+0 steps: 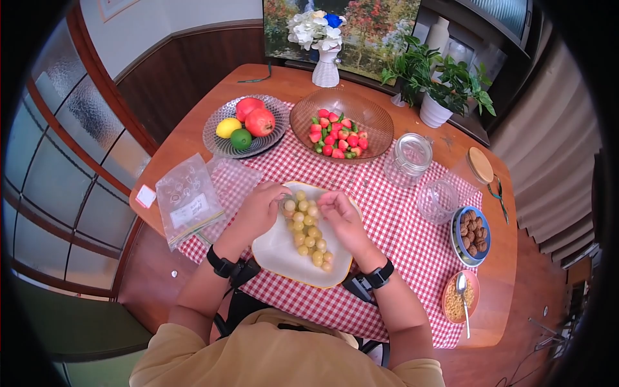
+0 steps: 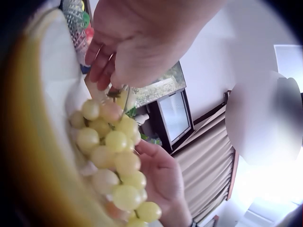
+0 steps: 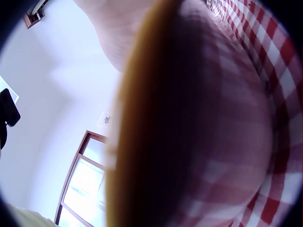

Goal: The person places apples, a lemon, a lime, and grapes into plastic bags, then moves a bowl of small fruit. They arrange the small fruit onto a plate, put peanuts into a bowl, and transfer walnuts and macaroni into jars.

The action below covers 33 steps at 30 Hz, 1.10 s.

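Note:
A bunch of pale green grapes (image 1: 310,233) lies on a white tray with a yellow rim (image 1: 274,248). At the top end of the bunch, the left hand (image 1: 263,208) pinches something small and clear with curled fingers; in the left wrist view that hand (image 2: 142,42) is above the grapes (image 2: 116,142), by the stem. The right hand (image 1: 343,219) is at the right side of the bunch, fingers loosely bent; whether it touches the grapes is unclear. In the right wrist view the tray's rim (image 3: 137,123) hides most of the right hand (image 3: 116,28).
Fruit plate (image 1: 213,138) and strawberry bowl (image 1: 387,126) stand behind. Plastic bags (image 1: 187,193) lie left. Right are glass jars (image 1: 409,161), a walnut bowl (image 1: 488,238), and an orange bowl (image 1: 446,303) with a spoon (image 1: 465,313). A flower vase (image 1: 325,69) stands at the back.

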Available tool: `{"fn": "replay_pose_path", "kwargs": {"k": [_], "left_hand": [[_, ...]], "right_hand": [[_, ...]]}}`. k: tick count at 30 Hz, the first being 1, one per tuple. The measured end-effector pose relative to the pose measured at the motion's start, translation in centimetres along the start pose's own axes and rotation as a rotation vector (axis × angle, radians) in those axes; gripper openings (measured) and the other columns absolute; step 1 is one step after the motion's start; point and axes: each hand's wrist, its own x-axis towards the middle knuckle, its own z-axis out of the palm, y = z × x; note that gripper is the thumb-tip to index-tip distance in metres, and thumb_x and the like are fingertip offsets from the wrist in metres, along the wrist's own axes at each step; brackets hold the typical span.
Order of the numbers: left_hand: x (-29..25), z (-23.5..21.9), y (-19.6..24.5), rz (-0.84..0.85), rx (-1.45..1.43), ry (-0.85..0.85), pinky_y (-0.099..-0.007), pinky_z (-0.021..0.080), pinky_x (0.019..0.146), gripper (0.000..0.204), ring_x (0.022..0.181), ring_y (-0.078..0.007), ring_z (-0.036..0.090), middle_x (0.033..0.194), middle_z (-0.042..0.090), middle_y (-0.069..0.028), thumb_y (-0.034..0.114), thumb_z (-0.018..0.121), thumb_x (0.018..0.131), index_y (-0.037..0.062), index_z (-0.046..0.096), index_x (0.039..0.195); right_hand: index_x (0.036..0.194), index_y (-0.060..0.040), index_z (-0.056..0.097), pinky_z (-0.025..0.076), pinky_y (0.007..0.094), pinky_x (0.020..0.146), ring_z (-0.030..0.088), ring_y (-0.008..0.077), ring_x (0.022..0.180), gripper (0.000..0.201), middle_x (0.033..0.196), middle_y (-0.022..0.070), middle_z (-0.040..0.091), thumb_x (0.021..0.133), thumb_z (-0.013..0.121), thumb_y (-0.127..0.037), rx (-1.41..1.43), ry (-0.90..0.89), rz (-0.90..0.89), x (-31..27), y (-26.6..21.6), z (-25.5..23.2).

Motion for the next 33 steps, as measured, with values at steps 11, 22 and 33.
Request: {"fn": "replay_pose_path", "kwargs": {"k": [11,22,33], "left_hand": [[-1.4,0.0,1.3,-0.016,0.229,0.183,-0.0395,0.048,0.079,0.041,0.087,-0.0351,0.058,0.100,0.057,-0.0160,0.000,0.055,0.082,0.0013,0.050,0.123],[-4.4,2.7,3.1,0.029,0.074,-0.069,-0.0400,0.049,0.081,0.079,0.091,-0.0334,0.060,0.111,0.053,-0.0229,0.032,0.065,0.086,-0.0016,0.023,0.144],[-3.5,1.2,3.2,-0.185,-0.057,-0.067,-0.0405,0.049,0.080,0.043,0.091,-0.0333,0.060,0.109,0.054,-0.0219,0.019,0.056,0.092,-0.0013,0.046,0.128]], "right_hand": [[0.112,-0.0014,0.050,0.049,0.0253,0.070,0.055,0.0098,0.076,0.032,0.095,0.0053,0.057,0.091,0.062,-0.021,-0.235,-0.006,0.008,-0.1,-0.4,0.7],[0.133,0.0007,0.040,0.051,0.0368,0.077,0.067,0.0316,0.087,0.060,0.094,0.0214,0.067,0.092,0.056,-0.040,-0.633,-0.179,0.137,-0.9,-3.1,1.6],[0.120,-0.0009,0.052,0.051,0.0356,0.073,0.067,0.0269,0.077,0.043,0.085,0.0192,0.066,0.101,0.041,-0.037,-0.391,-0.084,0.121,-0.7,-2.4,1.5]]}}
